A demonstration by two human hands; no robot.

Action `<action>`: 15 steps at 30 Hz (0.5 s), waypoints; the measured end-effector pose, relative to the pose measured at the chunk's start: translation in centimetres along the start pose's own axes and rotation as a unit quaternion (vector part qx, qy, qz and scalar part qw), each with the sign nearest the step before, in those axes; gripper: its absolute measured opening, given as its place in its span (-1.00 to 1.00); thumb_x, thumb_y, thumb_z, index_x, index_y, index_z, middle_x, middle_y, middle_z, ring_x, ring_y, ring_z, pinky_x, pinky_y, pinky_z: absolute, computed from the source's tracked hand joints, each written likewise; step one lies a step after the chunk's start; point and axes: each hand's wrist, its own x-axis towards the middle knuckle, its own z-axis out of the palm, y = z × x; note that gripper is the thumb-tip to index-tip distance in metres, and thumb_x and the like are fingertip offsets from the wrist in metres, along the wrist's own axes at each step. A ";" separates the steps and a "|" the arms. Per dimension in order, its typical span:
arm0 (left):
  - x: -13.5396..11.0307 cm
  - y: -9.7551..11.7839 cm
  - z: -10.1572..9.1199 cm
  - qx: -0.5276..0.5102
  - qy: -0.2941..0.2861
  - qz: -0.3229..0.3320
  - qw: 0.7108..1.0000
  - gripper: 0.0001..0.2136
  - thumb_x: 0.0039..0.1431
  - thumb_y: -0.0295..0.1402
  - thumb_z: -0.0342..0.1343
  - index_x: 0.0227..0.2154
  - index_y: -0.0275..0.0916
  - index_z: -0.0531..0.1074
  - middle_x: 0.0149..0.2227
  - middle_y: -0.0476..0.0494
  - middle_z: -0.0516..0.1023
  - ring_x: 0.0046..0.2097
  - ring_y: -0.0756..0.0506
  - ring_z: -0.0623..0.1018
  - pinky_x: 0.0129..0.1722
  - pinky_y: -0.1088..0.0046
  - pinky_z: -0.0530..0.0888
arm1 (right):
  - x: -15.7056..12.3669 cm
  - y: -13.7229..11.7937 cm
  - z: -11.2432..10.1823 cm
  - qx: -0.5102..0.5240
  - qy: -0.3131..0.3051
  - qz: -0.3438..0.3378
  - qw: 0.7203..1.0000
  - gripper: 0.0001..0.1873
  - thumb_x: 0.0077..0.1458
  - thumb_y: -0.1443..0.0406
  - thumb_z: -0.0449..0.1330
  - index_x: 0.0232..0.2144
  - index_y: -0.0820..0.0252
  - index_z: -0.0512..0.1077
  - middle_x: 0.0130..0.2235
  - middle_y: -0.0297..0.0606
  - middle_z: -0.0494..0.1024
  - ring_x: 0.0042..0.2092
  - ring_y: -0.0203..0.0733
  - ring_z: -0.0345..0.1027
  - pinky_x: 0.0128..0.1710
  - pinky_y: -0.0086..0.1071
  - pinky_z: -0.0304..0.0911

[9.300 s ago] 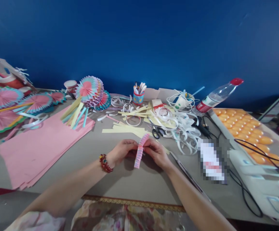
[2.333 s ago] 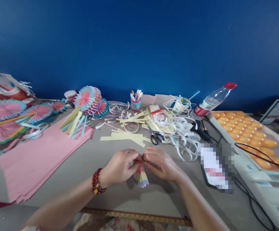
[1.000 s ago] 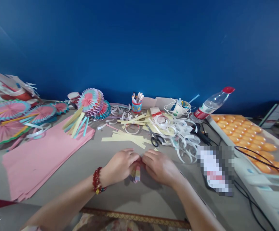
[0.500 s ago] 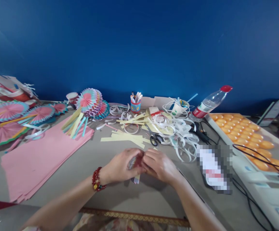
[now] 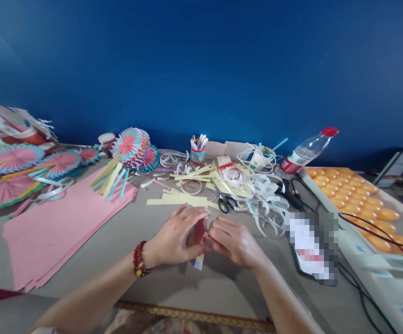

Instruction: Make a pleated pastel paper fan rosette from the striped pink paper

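A small pleated paper rosette (image 5: pixel 198 233), pink inside with a purplish folded edge, is curved in the fingers of my left hand (image 5: pixel 173 234). A red bead bracelet circles that wrist. My right hand (image 5: pixel 234 240) pinches the rosette's right edge between thumb and fingers; its fingertips are partly hidden. A pale paper tab (image 5: pixel 198 262) hangs below the rosette. Just beyond the hands lie cream paper strips (image 5: pixel 178 199) and black-handled scissors (image 5: pixel 224 203).
Pink paper sheets (image 5: pixel 65 232) and finished paper rosettes (image 5: pixel 130 144) lie to the left. Curled white strips (image 5: pixel 260 195), a pen cup (image 5: pixel 197 155) and a tilted plastic bottle (image 5: pixel 307 150) stand further back. A blurred-out phone-like object (image 5: pixel 310 250) and black cables (image 5: pixel 361 290) are on the right.
My left fingers have lifted and spread wider, so more of the rosette's pink face shows. The right hand still pinches its edge, a little further right.
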 end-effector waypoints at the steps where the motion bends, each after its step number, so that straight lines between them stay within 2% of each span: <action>1: 0.0 0.0 0.0 0.006 0.001 0.006 1.000 -0.45 0.12 -0.18 0.20 0.15 -0.19 0.23 0.15 -0.29 0.42 0.22 -0.20 0.36 0.32 0.07 0.07 | 0.0 0.0 0.0 0.000 -0.001 -0.004 1.000 -0.77 0.26 0.42 0.01 -0.47 0.14 0.22 -0.45 -0.29 0.33 -0.38 -0.21 0.08 -0.36 -0.37 0.06; 4: 0.0 -0.2 -0.2 0.021 0.002 0.017 1.000 -0.46 0.09 -0.19 0.21 0.12 -0.21 0.26 0.14 -0.30 0.42 0.24 -0.21 0.33 0.32 0.07 0.02 | -0.1 0.1 0.1 -0.004 -0.005 -0.011 1.000 -0.78 0.25 0.43 0.02 -0.46 0.15 0.22 -0.45 -0.29 0.33 -0.37 -0.21 0.08 -0.36 -0.37 0.06; 9: 0.1 -0.2 -0.4 0.035 -0.012 0.015 0.999 -0.39 0.11 -0.23 0.17 0.21 -0.20 0.15 0.19 -0.29 0.37 0.24 -0.20 0.33 0.33 0.04 -0.03 | -0.2 0.3 0.3 -0.002 -0.015 -0.006 1.000 -0.81 0.26 0.40 0.02 -0.43 0.15 0.25 -0.42 -0.26 0.36 -0.35 -0.20 0.12 -0.34 -0.35 0.10; 15: 0.2 0.1 -0.6 0.014 -0.030 0.019 0.999 -0.52 0.15 -0.30 0.12 0.14 -0.19 0.22 0.08 -0.23 0.49 0.14 -0.18 0.43 0.32 0.06 -0.02 | -0.2 0.5 0.4 0.001 -0.008 -0.001 1.000 -0.77 0.28 0.38 0.00 -0.46 0.15 0.24 -0.44 -0.27 0.34 -0.38 -0.20 0.10 -0.36 -0.36 0.06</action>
